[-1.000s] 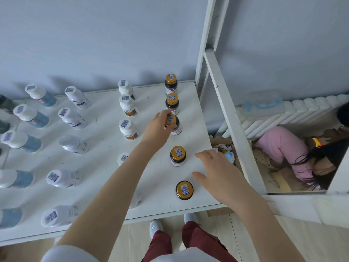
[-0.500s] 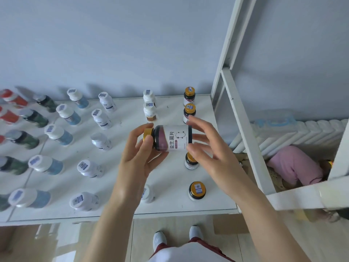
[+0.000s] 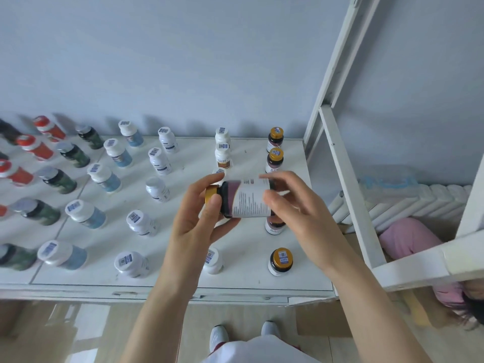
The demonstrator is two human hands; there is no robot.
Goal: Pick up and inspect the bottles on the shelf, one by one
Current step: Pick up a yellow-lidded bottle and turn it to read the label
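While both hands hold it sideways above the white shelf (image 3: 248, 280), the dark gold-capped bottle with a white printed label (image 3: 246, 199) is mid-inspection. The left hand (image 3: 199, 218) curls round its cap end, and the right hand (image 3: 296, 205) pinches its base. Beyond, four similar gold-capped bottles (image 3: 280, 260) and rows of white-capped bottles (image 3: 136, 221) stand upright (contents hidden), so most of the work probably remains.

The held bottle (image 3: 245, 197) is dark glossy plastic with a matt paper label and shiny gold cap.
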